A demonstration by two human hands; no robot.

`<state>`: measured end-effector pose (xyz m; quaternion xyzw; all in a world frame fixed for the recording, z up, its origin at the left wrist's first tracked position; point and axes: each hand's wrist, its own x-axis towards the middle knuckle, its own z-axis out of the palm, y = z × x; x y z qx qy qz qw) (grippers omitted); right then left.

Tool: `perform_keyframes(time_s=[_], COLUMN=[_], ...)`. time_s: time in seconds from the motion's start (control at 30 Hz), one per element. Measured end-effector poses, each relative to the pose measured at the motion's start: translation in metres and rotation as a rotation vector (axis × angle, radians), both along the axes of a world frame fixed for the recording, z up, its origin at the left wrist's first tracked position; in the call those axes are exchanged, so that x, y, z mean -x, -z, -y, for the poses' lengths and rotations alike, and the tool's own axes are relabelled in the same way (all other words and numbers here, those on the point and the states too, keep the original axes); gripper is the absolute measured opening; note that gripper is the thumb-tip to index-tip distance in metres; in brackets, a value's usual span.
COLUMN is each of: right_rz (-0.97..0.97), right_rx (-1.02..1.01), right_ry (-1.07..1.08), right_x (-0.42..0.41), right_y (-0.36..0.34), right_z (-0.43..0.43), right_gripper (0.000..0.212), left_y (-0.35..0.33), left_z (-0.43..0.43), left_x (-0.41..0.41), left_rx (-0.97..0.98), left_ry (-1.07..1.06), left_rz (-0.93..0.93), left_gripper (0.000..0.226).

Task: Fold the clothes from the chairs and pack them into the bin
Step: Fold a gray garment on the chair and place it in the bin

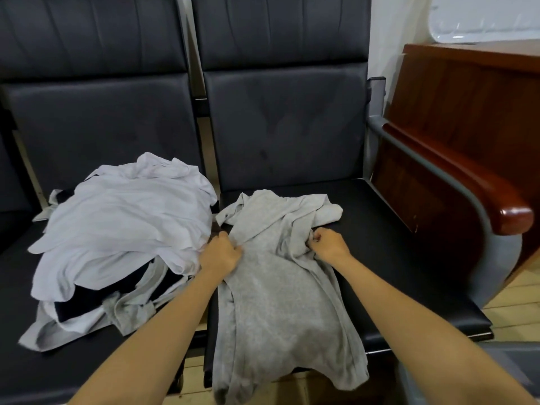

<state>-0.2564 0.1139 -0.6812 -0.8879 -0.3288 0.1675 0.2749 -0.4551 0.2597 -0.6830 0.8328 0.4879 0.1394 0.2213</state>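
Grey garment [277, 290], head view: it lies spread lengthwise on the seat of the right-hand black chair [403, 258], its lower edge hanging over the front of the seat and its upper part bunched towards the backrest. Both forearms reach in from the bottom of the frame. The left hand [221, 252] is clenched on a fold at the garment's left edge, just beside the gap between the two seats. The right hand [328, 243] is likewise curled, pinching gathered cloth on the garment's right side. The two hands sit at about the same level, with a band of grey fabric between them.

On the left-hand chair [96, 127] rests a loose pile of clothes [122, 226]: pale white-grey pieces on top, a dark garment [117, 292] showing beneath them, and grey cloth trailing at the front edge. To the right of the seated garment runs a glossy wooden armrest [496, 206] on a grey frame, with a dark wooden cabinet [467, 97] behind it. Pale floorboards [520, 314] show at lower right.
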Motion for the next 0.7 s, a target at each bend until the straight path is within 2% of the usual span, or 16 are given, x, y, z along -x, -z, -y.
perform_keyframes(time_s=[0.07, 0.17, 0.2, 0.27, 0.33, 0.4, 0.43, 0.47, 0.5, 0.6, 0.63, 0.7], right_rz=[-0.014, -0.330, -0.389, -0.421, -0.404, -0.312, -0.237, -0.158, -0.088, -0.007, 0.002, -0.001], right_rx=[-0.172, -0.665, -0.745, -0.792, -0.660, -0.256, -0.050, 0.079, 0.117, 0.038, 0.033, 0.030], right_ry=[0.112, 0.361, 0.403, 0.424, 0.393, 0.273, 0.195, 0.126, 0.099, 0.166, 0.178, 0.186], right_x=[-0.001, -0.011, -0.017, -0.029, -0.036, -0.038, -0.037, -0.036, -0.036, -0.031, -0.030, -0.031], right_y=[-0.006, -0.031, -0.040, -0.052, -0.060, -0.064, -0.062, -0.058, -0.052, -0.042, -0.040, -0.039], right_z=[0.002, 0.021, 0.030, 0.047, 0.063, 0.078, 0.083, 0.084, 0.083, 0.074, 0.069, 0.059], right_gripper=[0.015, 0.003, 0.003, 0.013, 0.018, 0.020, 0.025, 0.029, 0.028, 0.019, 0.024, 0.039], left_y=[-0.005, -0.030, -0.040, -0.052, -0.059, -0.062, -0.060, -0.059, -0.056, -0.052, -0.052, -0.047], left_z=[0.000, 0.012, 0.019, 0.028, 0.030, 0.034, 0.036, 0.038, 0.041, 0.054, 0.057, 0.057], left_x=[-0.002, -0.003, -0.001, 0.004, 0.013, 0.021, 0.023, 0.021, 0.017, -0.011, -0.023, -0.047], left_rx=[0.060, 0.185, 0.182, 0.199, 0.319, 0.353, 0.300, 0.226, 0.148, 0.099, 0.110, 0.116], left_ry=[0.028, -0.026, -0.041, -0.070, -0.059, 0.034, 0.106, 0.169, 0.204, 0.176, 0.165, 0.166], left_rz=[0.192, 0.598, 0.674, 0.710, 0.538, 0.116, -0.069, -0.163, -0.155, 0.134, 0.173, 0.155], left_gripper=[0.021, 0.015, 0.014, 0.015, 0.024, 0.037, 0.042, 0.043, 0.041, 0.021, 0.020, 0.034])
